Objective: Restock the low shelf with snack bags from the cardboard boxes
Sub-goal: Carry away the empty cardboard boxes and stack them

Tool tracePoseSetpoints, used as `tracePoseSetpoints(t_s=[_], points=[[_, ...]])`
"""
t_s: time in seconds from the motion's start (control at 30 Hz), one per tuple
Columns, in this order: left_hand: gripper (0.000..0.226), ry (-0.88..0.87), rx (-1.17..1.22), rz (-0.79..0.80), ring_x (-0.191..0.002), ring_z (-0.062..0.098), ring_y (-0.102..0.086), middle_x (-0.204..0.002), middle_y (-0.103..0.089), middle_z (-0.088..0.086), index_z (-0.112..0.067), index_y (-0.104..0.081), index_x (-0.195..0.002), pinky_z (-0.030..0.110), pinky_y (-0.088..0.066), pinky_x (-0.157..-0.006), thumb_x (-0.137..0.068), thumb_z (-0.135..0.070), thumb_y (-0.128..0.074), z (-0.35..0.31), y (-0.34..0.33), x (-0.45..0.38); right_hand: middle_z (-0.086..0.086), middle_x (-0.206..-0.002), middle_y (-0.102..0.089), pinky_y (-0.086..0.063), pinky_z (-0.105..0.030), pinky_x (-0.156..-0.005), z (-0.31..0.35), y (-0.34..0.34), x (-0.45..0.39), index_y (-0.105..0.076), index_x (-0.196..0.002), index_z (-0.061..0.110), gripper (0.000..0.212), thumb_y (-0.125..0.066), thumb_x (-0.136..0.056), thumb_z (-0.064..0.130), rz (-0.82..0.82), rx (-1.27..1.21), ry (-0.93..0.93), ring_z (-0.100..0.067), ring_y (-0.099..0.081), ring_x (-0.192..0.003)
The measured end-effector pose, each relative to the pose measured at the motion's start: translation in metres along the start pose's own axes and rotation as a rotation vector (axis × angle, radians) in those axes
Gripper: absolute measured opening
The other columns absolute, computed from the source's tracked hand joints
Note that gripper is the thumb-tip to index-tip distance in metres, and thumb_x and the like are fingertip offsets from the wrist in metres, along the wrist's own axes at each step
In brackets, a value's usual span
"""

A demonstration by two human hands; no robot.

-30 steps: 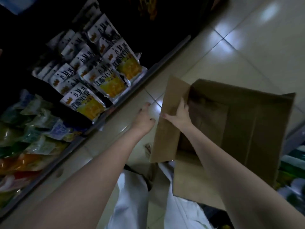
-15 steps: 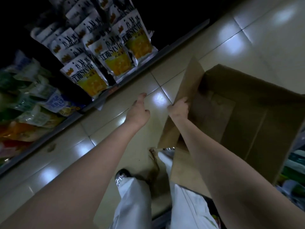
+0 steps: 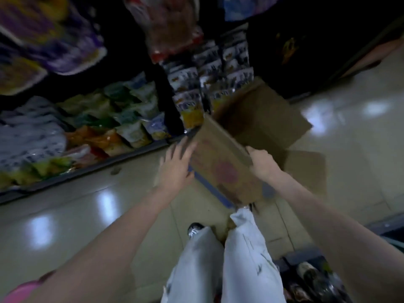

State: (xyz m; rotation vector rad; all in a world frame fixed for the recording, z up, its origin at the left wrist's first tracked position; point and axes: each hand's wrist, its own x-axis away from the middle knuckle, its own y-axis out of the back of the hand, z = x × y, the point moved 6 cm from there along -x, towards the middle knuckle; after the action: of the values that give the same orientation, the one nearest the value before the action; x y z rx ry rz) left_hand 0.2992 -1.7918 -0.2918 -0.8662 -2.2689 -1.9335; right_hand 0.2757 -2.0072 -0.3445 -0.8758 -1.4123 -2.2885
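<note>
An open brown cardboard box [image 3: 262, 119] is held up in front of me, tilted, with its printed side panel [image 3: 220, 165] facing me. My right hand [image 3: 261, 164] grips the top edge of that panel. My left hand [image 3: 177, 165] lies with straight fingers against the panel's left edge. The box's inside looks dark; I cannot tell what it holds. Beyond it, the low shelf [image 3: 91, 169] carries white-and-yellow snack bags [image 3: 189, 106] in rows, partly hidden by the box.
Mixed green, orange and white bags [image 3: 122, 125] fill the shelf to the left. Purple packs [image 3: 54, 40] hang above. Glossy tiled floor [image 3: 65, 215] stretches below. My legs in pale trousers [image 3: 229, 259] stand under the box. Goods on another shelf [image 3: 317, 281] sit at lower right.
The box has been lifted and swung toward the shelf, its printed side now facing me. My left hand has come onto its left edge. The view has tilted up to show higher shelves.
</note>
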Motion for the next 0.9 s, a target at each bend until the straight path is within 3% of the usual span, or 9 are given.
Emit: tracePoseSetpoints(t_s=[0.17,0.23,0.27,0.33,0.43,0.5,0.6,0.73,0.9], points=[[0.089,0.028,-0.257,0.049,-0.143,0.036,-0.001,-0.157,0.009,0.005,-0.033,0.006,-0.149,0.049,-0.014,-0.113,-0.088,-0.037,-0.058,0.057,0.028,0.075,-0.020,-0.113,-0.059,-0.050,-0.040,-0.081,0.118,-0.026,0.062,-0.034,-0.140,0.021,0.061,-0.041,-0.085,-0.005,0.131,0.177,0.249,-0.038,-0.060,-0.100],[0.078,0.149,-0.281,0.044,-0.140,0.042,-0.008,-0.156,-0.008,0.007,-0.032,-0.010,-0.149,0.052,-0.015,-0.112,-0.088,-0.037,-0.058,0.084,0.033,0.104,-0.020,-0.113,-0.059,-0.050,-0.038,-0.080,0.157,-0.045,0.082,-0.032,-0.141,0.023,0.067,-0.040,-0.083,-0.009,0.171,0.243,0.333,-0.037,-0.060,-0.101],[0.066,0.191,-0.274,-0.016,-0.137,0.041,-0.021,-0.147,-0.030,0.011,-0.027,-0.032,-0.143,0.053,-0.020,-0.109,-0.085,-0.029,-0.064,0.097,0.040,0.121,-0.021,-0.114,-0.058,-0.048,-0.038,-0.080,0.176,-0.052,0.093,-0.031,-0.143,0.023,0.070,-0.038,-0.082,-0.011,0.193,0.293,0.379,-0.037,-0.060,-0.101],[0.041,0.205,-0.286,-0.157,-0.110,0.033,-0.052,-0.103,-0.064,0.012,-0.013,-0.065,-0.102,0.048,-0.038,-0.096,-0.064,-0.010,-0.080,0.119,0.052,0.158,-0.021,-0.117,-0.057,-0.046,-0.037,-0.079,0.203,-0.070,0.115,-0.030,-0.144,0.022,0.074,-0.036,-0.081,-0.015,0.248,0.386,0.444,-0.039,-0.058,-0.104],[0.035,0.274,-0.230,-0.190,-0.065,0.025,-0.062,-0.068,-0.061,0.005,-0.013,-0.064,-0.071,0.035,-0.051,-0.071,-0.048,-0.011,-0.090,0.156,0.051,0.208,-0.019,-0.116,-0.060,-0.045,-0.037,-0.081,0.233,-0.092,0.129,-0.035,-0.141,0.023,0.069,-0.040,-0.082,-0.012,0.265,0.472,0.511,-0.037,-0.058,-0.105],[0.027,0.352,-0.116,-0.146,-0.068,0.026,-0.065,-0.074,-0.060,0.006,-0.013,-0.063,-0.078,0.034,-0.051,-0.066,-0.062,-0.015,-0.084,0.177,0.048,0.230,-0.016,-0.114,-0.063,-0.046,-0.037,-0.084,0.258,-0.099,0.125,-0.044,-0.137,0.022,0.055,-0.047,-0.088,-0.003,0.280,0.478,0.565,-0.035,-0.059,-0.104],[0.019,0.534,-0.052,-0.046,-0.106,0.025,-0.055,-0.109,-0.056,0.003,-0.016,-0.054,-0.111,0.034,-0.042,-0.081,-0.094,-0.025,-0.050,0.206,0.036,0.262,-0.008,-0.118,-0.065,-0.048,-0.036,-0.089,0.298,-0.102,0.115,-0.063,-0.119,0.018,0.028,-0.057,-0.093,0.020,0.274,0.330,0.597,-0.028,-0.059,-0.108],[0.022,0.663,-0.019,-0.073,-0.111,0.022,-0.049,-0.117,-0.052,0.002,-0.017,-0.049,-0.118,0.032,-0.040,-0.085,-0.099,-0.025,-0.042,0.231,0.032,0.286,-0.001,-0.109,-0.068,-0.048,-0.032,-0.085,0.338,-0.113,0.108,-0.071,-0.102,0.017,0.021,-0.068,-0.085,0.029,0.307,0.270,0.583,-0.020,-0.061,-0.102],[0.023,0.732,-0.021,-0.085,-0.113,0.027,-0.048,-0.118,-0.050,0.006,-0.015,-0.049,-0.118,0.036,-0.038,-0.087,-0.098,-0.024,-0.041,0.265,0.041,0.308,-0.004,-0.099,-0.069,-0.053,-0.038,-0.077,0.364,-0.146,0.106,-0.069,-0.097,0.019,0.023,-0.061,-0.088,0.039,0.263,0.265,0.539,-0.023,-0.063,-0.093]])
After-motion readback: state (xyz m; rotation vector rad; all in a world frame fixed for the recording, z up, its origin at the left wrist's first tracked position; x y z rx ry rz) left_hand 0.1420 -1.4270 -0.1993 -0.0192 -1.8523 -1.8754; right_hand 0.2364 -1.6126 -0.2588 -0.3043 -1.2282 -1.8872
